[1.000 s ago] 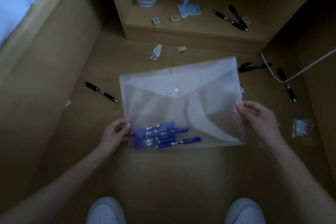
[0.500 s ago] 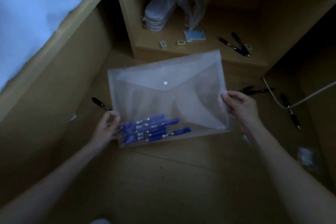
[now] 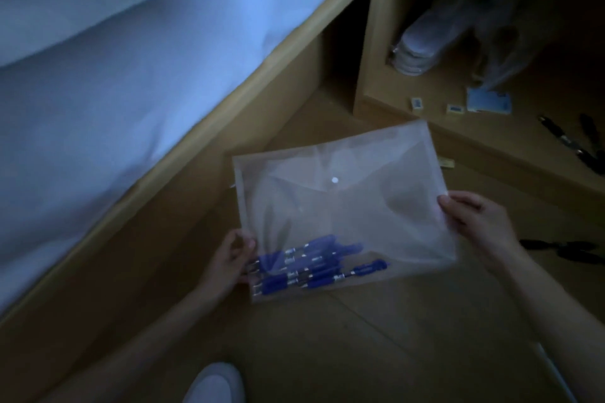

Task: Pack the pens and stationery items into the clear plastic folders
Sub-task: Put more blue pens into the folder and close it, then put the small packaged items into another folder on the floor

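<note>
Folder (image 3: 343, 206), snapped shut with blue pens (image 3: 311, 265) inside: your left hand (image 3: 229, 258) and right hand (image 3: 474, 222) pinch its side edges; keep it level and set it down flat.

White mattress (image 3: 114, 59), wooden floor (image 3: 376, 347), white shoe (image 3: 214, 384)

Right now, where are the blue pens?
In the head view, the blue pens lie inside the clear plastic folder, along its bottom edge at the lower left corner, beside the left hand that grips that corner.
</note>
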{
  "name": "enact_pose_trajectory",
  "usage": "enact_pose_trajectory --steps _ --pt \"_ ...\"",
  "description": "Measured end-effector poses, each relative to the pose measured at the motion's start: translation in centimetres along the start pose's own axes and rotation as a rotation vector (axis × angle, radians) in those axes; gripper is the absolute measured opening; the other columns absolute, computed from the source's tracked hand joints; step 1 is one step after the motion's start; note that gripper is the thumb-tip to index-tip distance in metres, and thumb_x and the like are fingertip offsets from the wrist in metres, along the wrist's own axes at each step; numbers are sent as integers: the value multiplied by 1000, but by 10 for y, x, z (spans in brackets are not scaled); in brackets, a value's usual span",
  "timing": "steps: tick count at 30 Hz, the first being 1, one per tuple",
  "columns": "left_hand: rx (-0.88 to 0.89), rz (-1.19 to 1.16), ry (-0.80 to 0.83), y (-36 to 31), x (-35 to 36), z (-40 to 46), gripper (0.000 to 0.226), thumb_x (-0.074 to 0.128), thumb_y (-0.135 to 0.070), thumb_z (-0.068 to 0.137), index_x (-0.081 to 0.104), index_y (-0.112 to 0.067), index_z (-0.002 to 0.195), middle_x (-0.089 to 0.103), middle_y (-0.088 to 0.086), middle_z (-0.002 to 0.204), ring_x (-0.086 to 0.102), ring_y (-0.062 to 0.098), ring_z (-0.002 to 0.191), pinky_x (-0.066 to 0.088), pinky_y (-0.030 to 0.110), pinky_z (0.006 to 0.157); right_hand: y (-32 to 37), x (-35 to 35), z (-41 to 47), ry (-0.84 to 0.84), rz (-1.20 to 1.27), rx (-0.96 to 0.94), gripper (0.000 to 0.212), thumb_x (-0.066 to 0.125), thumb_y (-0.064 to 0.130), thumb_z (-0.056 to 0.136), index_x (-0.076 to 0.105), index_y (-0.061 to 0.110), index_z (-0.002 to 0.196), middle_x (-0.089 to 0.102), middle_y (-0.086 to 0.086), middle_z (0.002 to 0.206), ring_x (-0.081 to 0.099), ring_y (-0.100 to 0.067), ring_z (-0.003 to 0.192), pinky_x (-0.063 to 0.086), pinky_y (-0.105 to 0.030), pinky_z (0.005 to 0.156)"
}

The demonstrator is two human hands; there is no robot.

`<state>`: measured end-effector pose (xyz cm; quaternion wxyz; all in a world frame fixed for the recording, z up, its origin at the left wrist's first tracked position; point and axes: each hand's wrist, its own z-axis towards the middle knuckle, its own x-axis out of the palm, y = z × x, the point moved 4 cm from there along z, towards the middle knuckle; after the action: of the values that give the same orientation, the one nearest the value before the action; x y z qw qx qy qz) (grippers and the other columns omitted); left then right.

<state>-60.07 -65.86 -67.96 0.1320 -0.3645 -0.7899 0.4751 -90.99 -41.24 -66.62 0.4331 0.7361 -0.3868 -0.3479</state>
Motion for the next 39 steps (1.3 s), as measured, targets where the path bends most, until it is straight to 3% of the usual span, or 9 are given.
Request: enact_pose_trajectory --steps 9,13,18,20,25,27,31,35,39 --pt "200 118 121 -86 54 6 10 43 -12 98 48 -17 92 60 4 91 63 19 80 56 26 57 70 -59 -30 -222 31 -21 10 63 23 89 65 33 92 66 -5 109 62 -20 96 50 -37 80" --pt "232 168 197 -155 84 -46 12 47 -15 99 52 -23 93 61 -7 82 61 15 81 51 44 75 145 -87 -95 -335 69 -16 13 61 21 90 64 33 90 66 3 105 61 -15 97 50 -35 83" --pt "323 200 254 -271 91 -136 14 48 -34 95 54 -22 97 60 -11 81 59 8 77 45 30 73 276 -122 -184 -457 51 -13 9 65 24 88 66 32 87 69 3 90 65 -9 79 52 -23 65" --pt "279 176 250 -326 81 -168 13 48 -35 98 54 -25 101 65 -6 92 65 14 88 50 37 79 340 -138 -213 -477 91 -20 4 70 31 83 69 28 85 71 0 86 64 -6 68 54 -18 57" --pt "250 142 148 -453 27 -222 9 47 -28 98 53 -28 104 66 5 109 66 15 94 52 44 85 486 -155 -253 -424 168 -66 45 78 57 47 74 22 75 71 7 71 63 -11 70 55 -25 68" --pt "236 84 102 -494 -4 -237 6 48 -28 97 52 -32 99 70 4 101 68 20 91 54 43 82 535 -140 -257 -350 193 -100 54 80 62 40 74 22 77 70 5 72 62 -8 66 54 -18 62" --pt "234 27 -31 -547 -81 -254 6 47 -20 98 51 -25 98 72 -13 74 68 1 69 54 17 61 610 -74 -255 -192 186 -131 53 75 52 49 69 15 86 68 4 66 58 -6 54 46 -15 50" --pt "174 -37 -213 -564 -177 -258 7 48 -15 98 54 -14 101 70 2 82 68 6 60 54 20 51 643 20 -238 -41 157 -131 8 66 17 87 67 9 87 66 4 60 53 -6 48 45 -17 47" --pt "97 -128 -418 -557 -273 -267 10 49 -11 98 57 -14 92 65 9 80 64 7 49 51 20 43 649 134 -222 100 90 -98 5 64 11 89 67 7 90 67 3 60 54 -9 48 45 -19 46"
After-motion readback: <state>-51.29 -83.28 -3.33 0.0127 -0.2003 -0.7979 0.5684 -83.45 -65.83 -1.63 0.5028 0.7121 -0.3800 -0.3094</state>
